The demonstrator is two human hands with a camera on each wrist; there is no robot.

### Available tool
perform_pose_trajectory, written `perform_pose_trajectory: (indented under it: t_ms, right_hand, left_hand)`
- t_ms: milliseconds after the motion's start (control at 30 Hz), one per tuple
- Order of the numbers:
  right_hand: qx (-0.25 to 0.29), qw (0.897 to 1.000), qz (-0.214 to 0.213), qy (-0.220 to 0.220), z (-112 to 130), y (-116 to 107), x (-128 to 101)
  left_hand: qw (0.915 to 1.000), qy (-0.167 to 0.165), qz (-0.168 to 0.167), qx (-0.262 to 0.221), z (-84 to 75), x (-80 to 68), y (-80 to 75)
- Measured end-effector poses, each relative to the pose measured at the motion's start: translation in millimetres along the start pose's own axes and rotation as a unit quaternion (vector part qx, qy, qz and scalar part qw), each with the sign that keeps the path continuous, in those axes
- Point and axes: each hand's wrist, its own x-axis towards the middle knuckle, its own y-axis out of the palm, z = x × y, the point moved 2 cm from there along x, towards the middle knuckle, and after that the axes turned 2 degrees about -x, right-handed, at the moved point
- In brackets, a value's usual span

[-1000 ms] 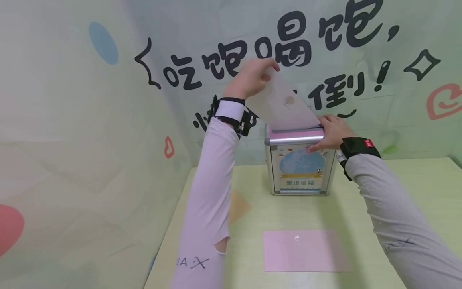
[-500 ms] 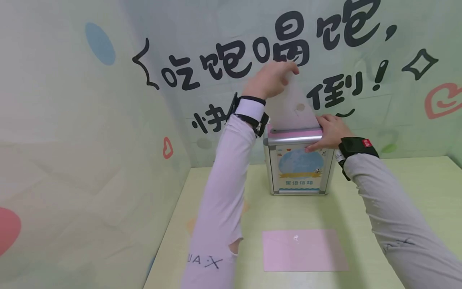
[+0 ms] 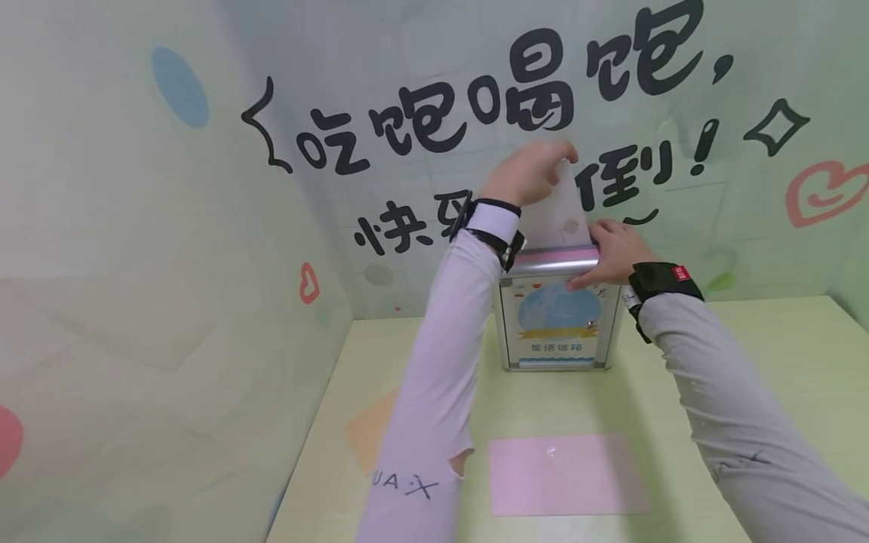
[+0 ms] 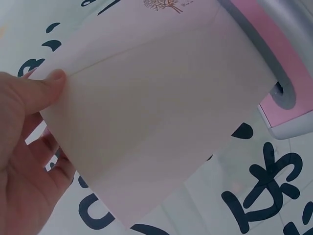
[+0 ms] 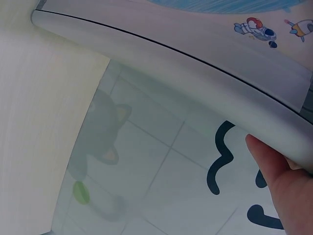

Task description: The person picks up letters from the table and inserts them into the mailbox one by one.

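**Envelope sinks deeper into the box slot**

Lower now than a second ago, the pale envelope [image 3: 557, 215] has slid further into the slot, and the left hand [image 3: 532, 172] has come down with it, closing on the top of the letter box [image 3: 553, 313]. Only the upper part of the envelope shows above the pink lid [image 3: 558, 255] in the head view, standing nearly upright at about 12 o'clock from the box front.

Left hand: thumb [image 4: 41, 90] on one face and fingers curled behind the other, pinching the envelope's upper corner. The left wrist view shows the far edge of the envelope [image 4: 161, 112] running into the slot of the pink lid [image 4: 261, 46].

Right hand [image 3: 614, 249]: set on the box's top right corner, at roughly 3 o'clock from the envelope, fingers laid over the metal rim and the thumb running along the front edge. The right wrist view catches a fingertip [image 5: 274, 171] against the underside of the silver rim [image 5: 195, 73]. It grips the box top, steadying it.

On the green table [image 3: 747, 339], a pink envelope [image 3: 566, 475] lies flat at 6 o'clock from the box, well apart from both hands. An orange patch [image 3: 370, 430] sits at about 8 o'clock, partly behind the left sleeve [image 3: 441, 385].
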Motion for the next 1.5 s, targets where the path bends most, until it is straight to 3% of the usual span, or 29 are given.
perform_pose_trajectory:
  t_ms: [367, 633, 933, 1133, 1500]
  right_hand:
    - [-0.007, 1.000, 0.006, 0.004, 1.4, -0.2, 0.0]
    - [-0.010, 1.000, 0.005, 0.002, -0.1, -2.0, 2.5]
    - [-0.004, 1.000, 0.011, 0.002, -2.6, 1.7, 4.3]
    - [-0.003, 1.000, 0.014, 0.008, -1.7, 0.1, 2.2]
    - [0.002, 1.000, 0.014, 0.013, 6.0, -3.4, -1.0]
  left_hand:
    - [0.9998, 0.011, 0.016, 0.003, -10.5, 7.1, 19.9]
    - [0.9957, -0.060, 0.037, 0.060, -3.8, 0.4, 24.3]
    - [0.9959, -0.076, 0.036, 0.035, 8.1, -9.1, 29.3]
    - [0.9951, -0.085, 0.038, 0.033, 30.3, -21.3, 47.5]
    - [0.9906, -0.125, 0.029, -0.046, 97.1, -67.7, 83.3]
